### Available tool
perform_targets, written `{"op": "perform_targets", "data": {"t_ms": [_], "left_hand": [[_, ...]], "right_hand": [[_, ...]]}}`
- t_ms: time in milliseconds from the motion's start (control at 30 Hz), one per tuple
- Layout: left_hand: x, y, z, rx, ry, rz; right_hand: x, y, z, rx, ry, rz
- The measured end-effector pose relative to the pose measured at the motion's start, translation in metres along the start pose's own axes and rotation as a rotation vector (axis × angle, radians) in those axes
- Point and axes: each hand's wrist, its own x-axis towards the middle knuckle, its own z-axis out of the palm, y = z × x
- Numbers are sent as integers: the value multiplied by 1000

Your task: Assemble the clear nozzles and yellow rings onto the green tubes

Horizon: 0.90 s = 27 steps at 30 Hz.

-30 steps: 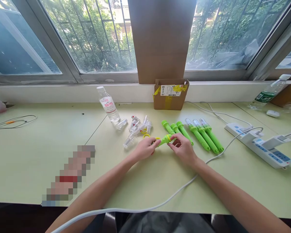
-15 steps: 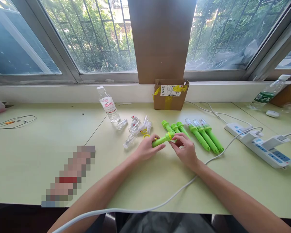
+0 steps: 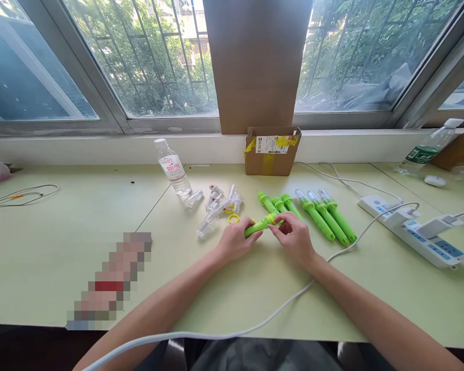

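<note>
My left hand (image 3: 235,239) is wrapped round the body of a green plastic tube (image 3: 260,226), which tilts up to the right just above the table. A yellow ring (image 3: 272,218) sits round the tube's right end. There the fingers of my right hand (image 3: 295,238) pinch the ring and tube end; their exact contact is partly hidden. Just beyond lie three green tubes (image 3: 268,204) with threaded ends. To their right are three more green tubes (image 3: 325,219) with clear tips. Left of my hands are several clear plastic pieces (image 3: 211,219) and loose yellow rings (image 3: 234,219).
A water bottle (image 3: 173,169) stands behind the clear pieces, and a cardboard box (image 3: 268,164) by the sill. At right lie a power strip (image 3: 410,229) and another bottle (image 3: 423,152). A white cable (image 3: 290,300) crosses under my right forearm. A blurred-out object (image 3: 110,278) lies left.
The green tube has turned slightly and shifted a little right, with a raised button showing on it. My left hand has moved slightly with it; my right hand stays at the ringed end.
</note>
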Motion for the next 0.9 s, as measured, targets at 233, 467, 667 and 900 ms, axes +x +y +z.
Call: {"op": "perform_targets", "data": {"t_ms": [233, 467, 667, 900], "left_hand": [[1, 1, -3, -225, -47, -50], [0, 8, -7, -446, -136, -167], [0, 10, -8, -532, -166, -236], [1, 8, -11, -611, -232, -265]], "right_hand": [[2, 1, 0, -5, -21, -1], [1, -2, 0, 4, -30, -19], [2, -3, 0, 9, -22, -33], [1, -3, -1, 9, -29, -36]]}}
